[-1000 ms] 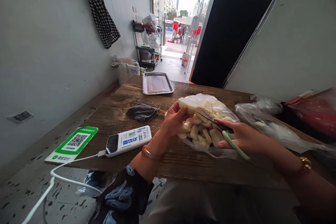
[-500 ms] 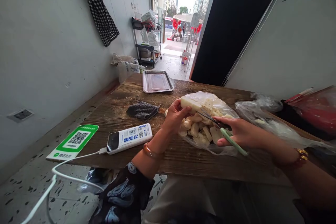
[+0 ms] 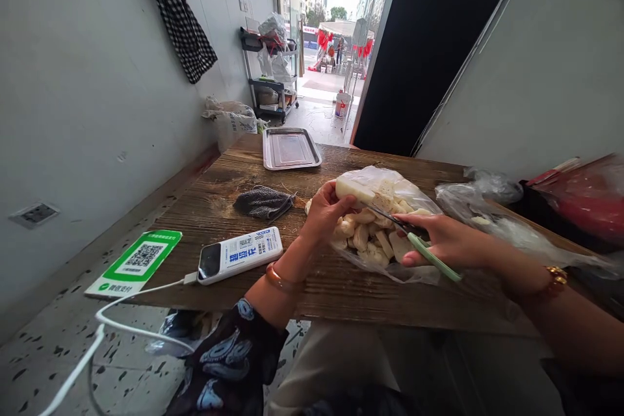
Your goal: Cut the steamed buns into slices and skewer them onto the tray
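My left hand [image 3: 325, 213] is closed around a smooth, pale cream vegetable piece [image 3: 355, 190], held above an open clear plastic bag [image 3: 409, 188]. I cannot tell the exact kind of vegetable. In my right hand [image 3: 439, 240] is a pair of scissors [image 3: 424, 252] with a light green handle and dark metal blades. Their tips point left and meet the lower right end of the piece, or lie right beside it. Beneath both hands, several similar cream-coloured pieces [image 3: 361, 238] fill the bag. My palm and fingers hide part of the scissors' handles.
A metal tray [image 3: 292, 164] lies at the table's far side. Left of the bag are a grey cloth [image 3: 263, 203], a cabled white phone-like device [image 3: 251, 253] and a green QR-code card [image 3: 139, 259]. More plastic bags [image 3: 497, 214] lie at the right edge.
The view has shifted very slightly. Both hands keep their hold, with the scissor tips still at the vegetable piece; the green handle has tilted a little.
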### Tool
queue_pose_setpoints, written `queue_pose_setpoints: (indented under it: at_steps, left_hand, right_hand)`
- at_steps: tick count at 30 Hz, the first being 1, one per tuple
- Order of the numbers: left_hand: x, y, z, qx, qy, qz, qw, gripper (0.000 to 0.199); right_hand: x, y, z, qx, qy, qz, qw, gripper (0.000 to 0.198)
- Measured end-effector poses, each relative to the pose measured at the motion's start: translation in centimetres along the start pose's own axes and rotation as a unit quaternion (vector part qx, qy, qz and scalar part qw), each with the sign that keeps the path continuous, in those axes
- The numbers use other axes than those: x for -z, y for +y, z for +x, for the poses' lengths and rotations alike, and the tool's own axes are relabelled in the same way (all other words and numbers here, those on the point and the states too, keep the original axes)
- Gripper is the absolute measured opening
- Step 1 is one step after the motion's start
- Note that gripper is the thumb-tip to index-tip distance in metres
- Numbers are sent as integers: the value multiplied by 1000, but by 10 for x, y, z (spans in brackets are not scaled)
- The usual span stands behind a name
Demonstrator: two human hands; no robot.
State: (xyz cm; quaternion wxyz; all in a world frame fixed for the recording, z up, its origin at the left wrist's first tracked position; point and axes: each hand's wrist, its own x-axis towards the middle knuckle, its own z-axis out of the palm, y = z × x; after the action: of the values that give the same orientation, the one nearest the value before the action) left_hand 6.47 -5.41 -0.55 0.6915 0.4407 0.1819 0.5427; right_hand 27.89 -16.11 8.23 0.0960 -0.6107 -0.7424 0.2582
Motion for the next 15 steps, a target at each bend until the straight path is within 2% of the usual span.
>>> queue_pose_setpoints:
  at_steps: [6, 12, 15]
  left_hand:
    - [-1, 1, 0, -4, 0, 4, 1000, 60]
    - [0, 2, 0, 9, 3, -20, 1000, 59]
    - [-1, 5, 0, 29, -13, -61, 998, 62]
  right_hand:
    - [-1, 1, 3, -6, -5, -2, 1000, 94]
    - [-2, 4, 4, 20, 15, 32, 999, 60]
    - [-4, 10, 4, 14, 18, 63, 998, 59]
